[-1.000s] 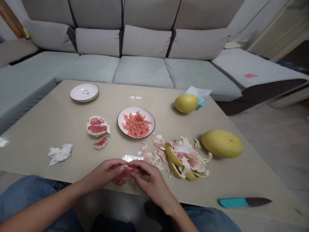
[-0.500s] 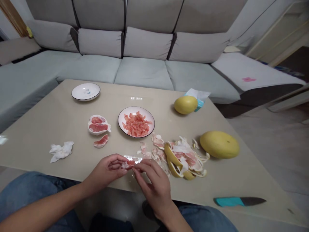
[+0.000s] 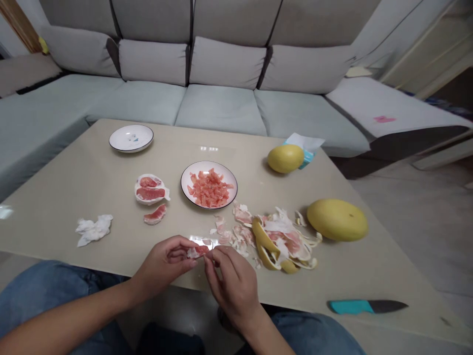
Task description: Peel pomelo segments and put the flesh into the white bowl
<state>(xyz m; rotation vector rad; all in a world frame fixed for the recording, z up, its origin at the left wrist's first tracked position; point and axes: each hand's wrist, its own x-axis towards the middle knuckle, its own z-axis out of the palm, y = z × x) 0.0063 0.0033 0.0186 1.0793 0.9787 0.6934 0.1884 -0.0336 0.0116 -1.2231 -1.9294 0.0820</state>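
My left hand (image 3: 164,264) and my right hand (image 3: 232,283) meet over the near edge of the beige table (image 3: 74,187). Both pinch a small pink pomelo segment (image 3: 196,252) held between their fingertips. Just beyond them stands a white plate (image 3: 188,173) filled with pink pomelo pieces (image 3: 209,189). A heap of yellow peel and white membrane scraps (image 3: 275,235) lies to the right of my hands. Two partly peeled segments, a larger one (image 3: 151,189) and a smaller one (image 3: 155,215), lie to the left of the plate.
Two whole yellow pomelos, a large one (image 3: 337,220) and a smaller one (image 3: 285,158), sit at the right, the smaller beside a tissue pack (image 3: 305,145). A teal-handled knife (image 3: 367,306) lies near the front right edge. A crumpled tissue (image 3: 93,229) and an empty dish (image 3: 130,138) are left. A grey sofa (image 3: 221,103) stands behind.
My hands rose slightly from the table edge and drew into a fingertip pinch; the pink segment between them looks smaller than a second ago. The view shifted a little.
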